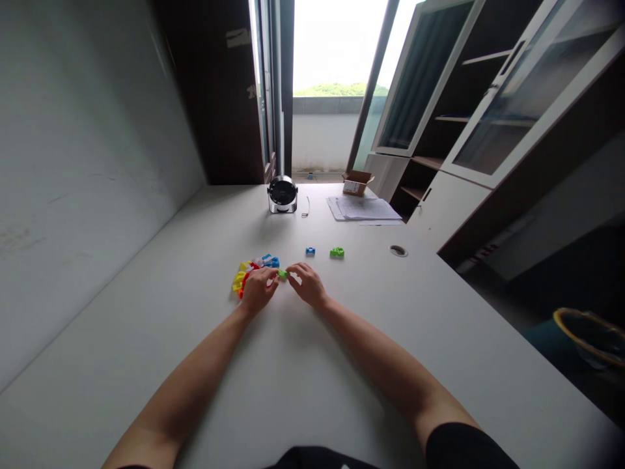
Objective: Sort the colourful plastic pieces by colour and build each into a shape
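- Green piece: pinched between your two hands, over the surface.
- Left hand, right hand: each grip clamped on one end.
- Likely step: two-handed work on it; next move calls for steady fingertips.
- Coloured pile beside your left; blue piece, green cluster ahead.

Pcs pile blocks fwd & L of L hand; blue pc & green pc sit fwd of R hand, gap btwn; tbl has rm to R.
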Demonstrator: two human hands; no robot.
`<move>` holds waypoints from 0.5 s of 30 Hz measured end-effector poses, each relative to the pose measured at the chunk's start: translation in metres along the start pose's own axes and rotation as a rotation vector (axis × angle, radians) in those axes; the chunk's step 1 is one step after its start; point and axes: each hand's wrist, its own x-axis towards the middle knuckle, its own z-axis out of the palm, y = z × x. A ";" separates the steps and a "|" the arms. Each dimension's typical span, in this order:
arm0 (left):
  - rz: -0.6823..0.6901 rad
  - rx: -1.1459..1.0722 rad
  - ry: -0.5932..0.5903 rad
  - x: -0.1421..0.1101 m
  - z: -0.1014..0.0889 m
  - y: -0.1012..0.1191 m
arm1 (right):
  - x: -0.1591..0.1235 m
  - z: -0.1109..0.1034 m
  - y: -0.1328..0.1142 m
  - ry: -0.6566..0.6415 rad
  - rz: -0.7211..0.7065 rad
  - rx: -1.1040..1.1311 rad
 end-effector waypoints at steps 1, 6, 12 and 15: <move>-0.003 0.000 -0.003 0.000 0.000 0.000 | 0.000 0.000 0.000 -0.002 0.000 0.001; -0.019 0.015 -0.024 0.000 -0.001 0.001 | 0.005 -0.005 0.005 0.023 0.028 0.010; 0.035 0.062 -0.086 0.000 -0.001 0.003 | 0.026 -0.040 0.050 0.255 0.242 -0.050; 0.075 0.073 -0.114 -0.001 0.000 0.004 | 0.030 -0.063 0.084 0.320 0.367 -0.239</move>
